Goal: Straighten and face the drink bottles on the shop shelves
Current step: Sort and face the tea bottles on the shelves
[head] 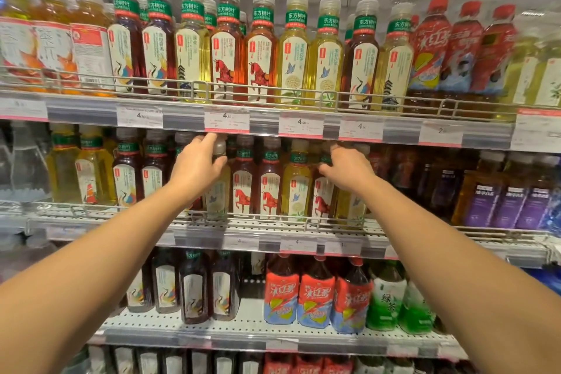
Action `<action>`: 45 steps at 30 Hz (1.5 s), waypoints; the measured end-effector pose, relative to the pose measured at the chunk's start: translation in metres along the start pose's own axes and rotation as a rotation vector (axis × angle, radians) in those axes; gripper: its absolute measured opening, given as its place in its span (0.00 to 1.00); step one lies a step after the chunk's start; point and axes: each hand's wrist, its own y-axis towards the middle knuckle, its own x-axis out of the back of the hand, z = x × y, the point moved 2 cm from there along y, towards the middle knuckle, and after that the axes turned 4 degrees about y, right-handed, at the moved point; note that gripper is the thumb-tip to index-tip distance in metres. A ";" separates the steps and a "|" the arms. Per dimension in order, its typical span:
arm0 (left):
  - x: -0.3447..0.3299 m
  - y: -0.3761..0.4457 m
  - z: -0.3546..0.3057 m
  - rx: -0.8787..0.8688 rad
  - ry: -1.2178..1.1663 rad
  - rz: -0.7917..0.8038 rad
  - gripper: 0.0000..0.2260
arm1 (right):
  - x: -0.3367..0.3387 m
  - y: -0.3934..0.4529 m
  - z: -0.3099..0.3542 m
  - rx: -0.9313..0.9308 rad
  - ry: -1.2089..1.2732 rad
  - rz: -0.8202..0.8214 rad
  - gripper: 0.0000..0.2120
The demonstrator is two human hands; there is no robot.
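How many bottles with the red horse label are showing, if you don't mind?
5 horse bottles: two on the top shelf, three on the middle shelf; more may hide behind.

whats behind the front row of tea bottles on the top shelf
Caps and green collars of a second row of bottles show in the gaps behind the front tea bottles on the top shelf. Their bodies and labels are covered, so how deep the rows go cannot be seen.

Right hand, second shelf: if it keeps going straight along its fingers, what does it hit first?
Most likely the neck of the horse-label bottle directly under the right hand; its fingers already reach over that cap area. Depth is unclear, so contact may already exist.
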 end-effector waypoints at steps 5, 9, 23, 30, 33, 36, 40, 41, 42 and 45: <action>0.006 -0.013 -0.002 -0.048 -0.087 -0.019 0.22 | 0.000 -0.003 0.001 -0.010 0.051 -0.013 0.19; 0.009 -0.027 -0.005 -0.067 -0.128 -0.036 0.20 | -0.003 -0.009 0.002 -0.004 0.066 -0.060 0.22; 0.021 -0.068 0.005 -0.005 -0.322 0.007 0.21 | -0.005 -0.043 -0.004 0.122 0.367 -0.141 0.22; 0.035 -0.087 0.006 -0.047 -0.332 -0.112 0.17 | -0.001 -0.068 -0.003 0.247 0.320 -0.146 0.22; 0.042 -0.092 0.010 -0.072 -0.362 -0.150 0.18 | 0.007 -0.076 -0.004 0.305 0.353 -0.207 0.22; 0.051 -0.095 0.012 -0.111 -0.369 -0.167 0.17 | 0.014 -0.086 0.005 0.387 0.343 -0.251 0.24; 0.065 -0.097 0.011 -0.140 -0.395 -0.195 0.17 | 0.020 -0.089 0.028 0.470 0.387 -0.300 0.24; 0.070 -0.098 0.011 -0.140 -0.403 -0.202 0.17 | 0.020 -0.088 0.034 0.480 0.429 -0.292 0.23; 0.074 -0.099 0.011 -0.138 -0.418 -0.205 0.17 | 0.020 -0.087 0.041 0.490 0.480 -0.283 0.23; 0.088 -0.099 0.015 -0.134 -0.482 -0.217 0.17 | 0.017 -0.083 0.064 0.497 0.654 -0.256 0.20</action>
